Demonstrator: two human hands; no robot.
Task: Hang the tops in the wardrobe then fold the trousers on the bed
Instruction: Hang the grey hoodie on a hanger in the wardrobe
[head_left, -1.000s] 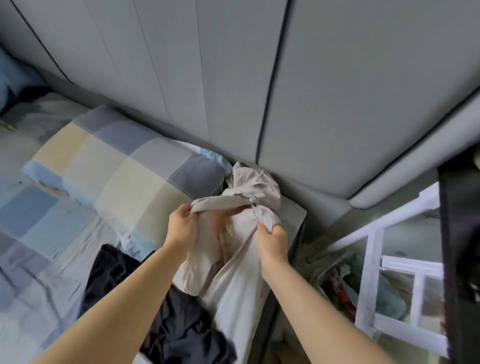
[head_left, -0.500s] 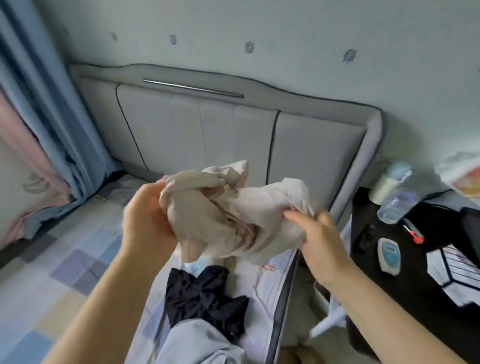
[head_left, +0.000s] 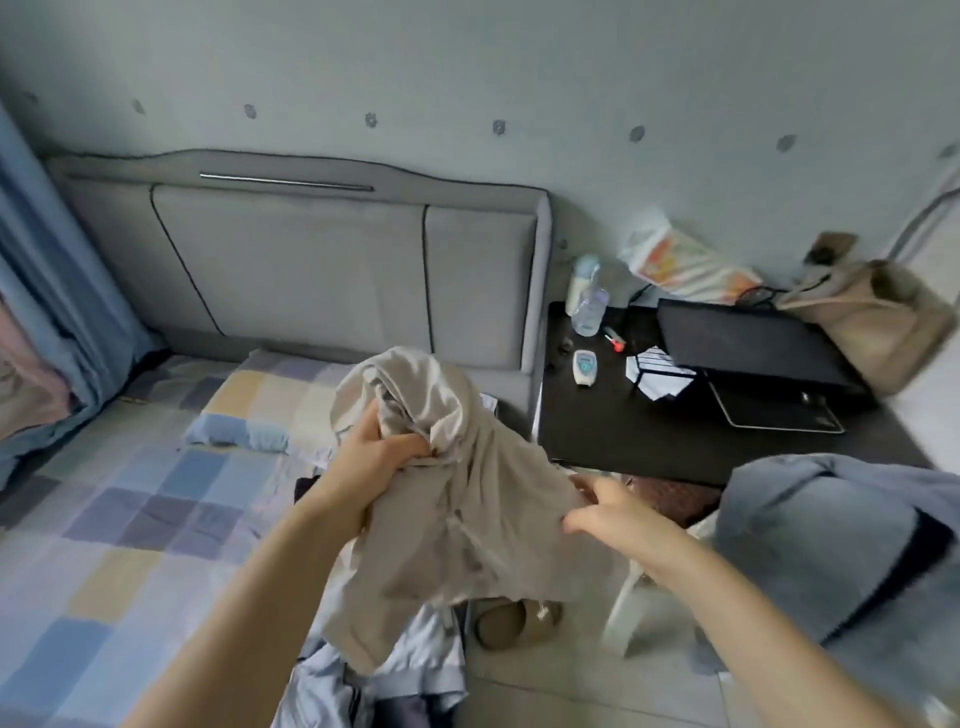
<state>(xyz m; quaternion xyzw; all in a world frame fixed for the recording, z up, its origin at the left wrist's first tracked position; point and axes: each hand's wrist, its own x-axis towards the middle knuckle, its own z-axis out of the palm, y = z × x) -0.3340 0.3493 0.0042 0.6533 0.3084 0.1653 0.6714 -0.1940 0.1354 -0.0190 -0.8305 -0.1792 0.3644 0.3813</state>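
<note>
Beige top (head_left: 457, 499) hangs in the air between my hands, above the edge of the bed (head_left: 119, 519). My left hand (head_left: 376, 462) squeezes a bunch of it tight. My right hand (head_left: 605, 514) pinches its side. More clothes (head_left: 363, 680) lie under it.

Beige garment (head_left: 467, 499), checked bedsheet (head_left: 130, 519) (blue, yellow, lilac).
</note>
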